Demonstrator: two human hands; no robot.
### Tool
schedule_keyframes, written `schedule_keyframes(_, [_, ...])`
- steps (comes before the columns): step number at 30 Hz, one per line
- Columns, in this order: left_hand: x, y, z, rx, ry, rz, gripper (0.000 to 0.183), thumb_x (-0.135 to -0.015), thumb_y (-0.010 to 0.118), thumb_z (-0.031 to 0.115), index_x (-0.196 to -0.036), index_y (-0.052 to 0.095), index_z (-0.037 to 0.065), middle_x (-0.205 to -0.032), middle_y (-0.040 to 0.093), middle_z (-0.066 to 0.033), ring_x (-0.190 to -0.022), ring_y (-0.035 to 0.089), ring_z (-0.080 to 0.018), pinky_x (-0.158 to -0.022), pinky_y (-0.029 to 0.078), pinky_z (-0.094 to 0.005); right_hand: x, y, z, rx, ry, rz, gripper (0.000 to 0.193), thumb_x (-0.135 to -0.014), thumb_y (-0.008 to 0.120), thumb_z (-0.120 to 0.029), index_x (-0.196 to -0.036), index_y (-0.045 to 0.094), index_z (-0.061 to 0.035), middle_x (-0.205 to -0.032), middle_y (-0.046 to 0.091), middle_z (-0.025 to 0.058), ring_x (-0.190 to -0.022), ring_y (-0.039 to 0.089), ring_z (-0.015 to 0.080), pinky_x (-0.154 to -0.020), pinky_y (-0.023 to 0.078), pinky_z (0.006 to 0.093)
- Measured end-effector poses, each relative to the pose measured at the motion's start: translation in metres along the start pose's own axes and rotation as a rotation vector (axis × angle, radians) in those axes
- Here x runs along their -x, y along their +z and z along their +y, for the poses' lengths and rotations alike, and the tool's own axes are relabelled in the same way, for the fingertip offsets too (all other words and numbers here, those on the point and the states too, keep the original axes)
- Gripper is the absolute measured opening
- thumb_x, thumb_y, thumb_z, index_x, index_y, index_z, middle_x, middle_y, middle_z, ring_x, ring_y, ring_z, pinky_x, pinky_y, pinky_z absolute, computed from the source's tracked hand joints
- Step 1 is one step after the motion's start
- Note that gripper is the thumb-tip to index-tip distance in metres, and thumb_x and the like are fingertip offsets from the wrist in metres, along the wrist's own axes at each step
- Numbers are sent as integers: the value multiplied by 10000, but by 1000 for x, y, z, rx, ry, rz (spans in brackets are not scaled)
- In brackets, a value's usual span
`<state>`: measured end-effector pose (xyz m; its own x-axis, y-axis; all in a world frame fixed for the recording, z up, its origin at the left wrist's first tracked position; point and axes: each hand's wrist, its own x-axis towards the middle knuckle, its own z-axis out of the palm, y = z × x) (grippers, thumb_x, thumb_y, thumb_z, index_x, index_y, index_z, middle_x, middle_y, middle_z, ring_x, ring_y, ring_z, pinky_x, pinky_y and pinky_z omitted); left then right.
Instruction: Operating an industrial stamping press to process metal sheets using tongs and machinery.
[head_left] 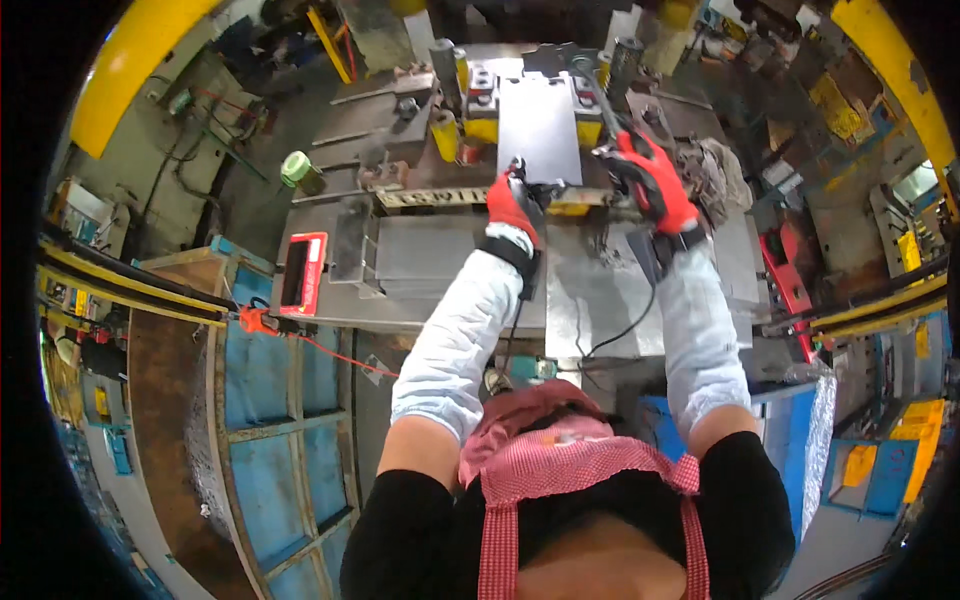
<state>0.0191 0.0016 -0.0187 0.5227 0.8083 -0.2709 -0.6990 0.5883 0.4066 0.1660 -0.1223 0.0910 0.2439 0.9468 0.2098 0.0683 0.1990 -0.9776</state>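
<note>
A flat grey metal sheet [540, 125] lies over the die block in the middle of the press table. My left hand [516, 203], in a red and black glove, is closed at the sheet's near left corner, its fingertips over the edge. To the right of the sheet, apart from it, my right hand [655, 185] wears a matching glove. Its fingers are spread, and I see nothing clearly held in them. Dark bands circle both wrists over pale sleeve covers. Beneath the sheet, the die [482, 128] shows yellow and dark parts at its sides.
Metal plates [425, 247] lie on the near left of the table, beside a red-framed case [303, 274]. A green-capped container [297, 170] stands at the left edge. Dark guide posts [446, 75] flank the die. A crumpled grey cloth [722, 180] lies right; a blue frame [265, 385] stands left.
</note>
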Motion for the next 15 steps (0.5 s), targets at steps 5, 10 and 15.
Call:
schedule_keyframes(5, [3, -5, -7, -122, 77, -59, 400, -868, 480, 345, -1034, 519, -16, -894, 618, -174, -689, 631, -310, -617, 549, -407, 156, -35, 17, -103, 207, 224, 593, -786, 542, -111, -1329, 311, -49, -798, 548, 37, -551, 439, 64, -479, 376, 211])
schedule_keyframes(10, [-1, -15, 2, -145, -78, -175, 413, -863, 496, 322, -1099, 485, -17, -1009, 580, -180, -828, 608, -323, -688, 540, -427, 233, -59, 98, -215, 439, 366, 315, -800, 539, -120, -1100, 479, -46, -746, 535, 27, -538, 437, 68, -465, 375, 223])
schedule_keyframes(15, [-12, 2, -9, -130, 112, -167, 404, -850, 515, 286, -1111, 477, -20, -1009, 582, -178, -823, 605, -354, -703, 531, -460, 226, -65, 119, -68, 551, 397, 200, -766, 581, -99, -957, 531, -66, -625, 448, -15, -468, 433, 85, -413, 348, 227])
